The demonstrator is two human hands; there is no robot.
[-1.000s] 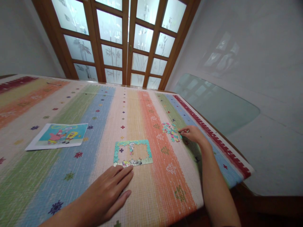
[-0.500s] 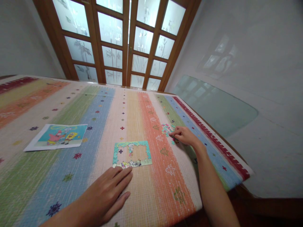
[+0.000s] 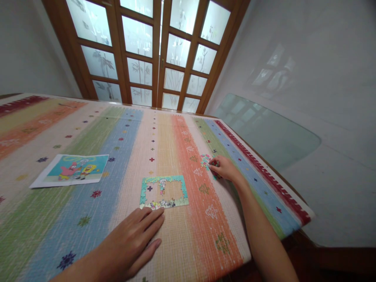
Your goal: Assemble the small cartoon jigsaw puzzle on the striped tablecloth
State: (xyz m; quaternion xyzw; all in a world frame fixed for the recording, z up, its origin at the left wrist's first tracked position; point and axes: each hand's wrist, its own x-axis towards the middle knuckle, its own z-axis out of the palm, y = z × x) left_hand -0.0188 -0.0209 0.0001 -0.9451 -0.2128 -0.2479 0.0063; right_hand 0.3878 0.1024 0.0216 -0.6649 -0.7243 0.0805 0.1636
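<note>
A partly assembled jigsaw puzzle point(image 3: 184, 190) lies flat on the striped tablecloth; its turquoise border frames a bare middle, with a few joined pieces hanging from the top edge and others along the bottom. My left hand point(image 3: 136, 235) rests flat and open, its fingertips at the puzzle's lower left edge. Farther right, my right hand point(image 3: 225, 167) is over a small heap of loose puzzle pieces point(image 3: 205, 159). Its thumb and forefinger pinch together on a small coloured piece, mostly hidden by the fingers. Part of the heap is covered by this hand.
A printed cartoon picture point(image 3: 70, 168) on white paper lies to the left. The striped tablecloth point(image 3: 164, 145) covers the table, whose right edge runs beside my right forearm. Wooden glass doors point(image 3: 157, 58) stand behind, and a pale wall is at the right.
My right hand's forefinger, stretched out over the loose pieces before, has drawn in to a pinch with the thumb. The left hand and the puzzle have stayed put.
</note>
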